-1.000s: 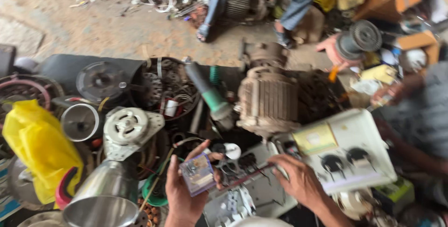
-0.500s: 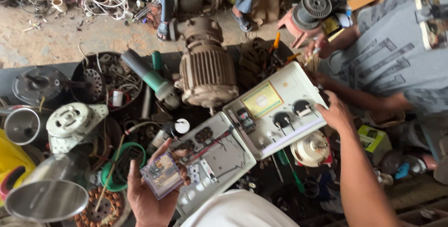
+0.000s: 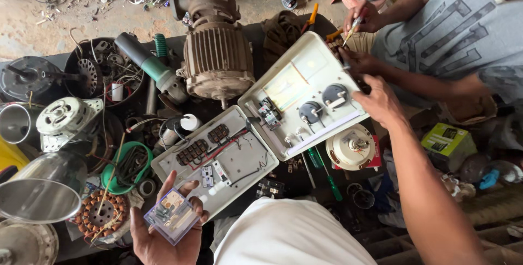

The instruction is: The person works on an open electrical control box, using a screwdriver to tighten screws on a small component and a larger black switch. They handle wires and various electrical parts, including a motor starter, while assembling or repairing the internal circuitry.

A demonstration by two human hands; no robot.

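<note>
Your left hand is running off the bottom edge, its wrist cut away. Your right hand is covering the open panel lid's far corner.

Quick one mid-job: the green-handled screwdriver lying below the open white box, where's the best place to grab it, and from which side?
Grip the green-handled screwdriver by its upper green handle, probably coming from directly above. It lies flat, running from beneath the white box lid down to the right. The right hand, resting on the lid's right edge, is nearest; the left hand holds a clear plastic case.
</note>
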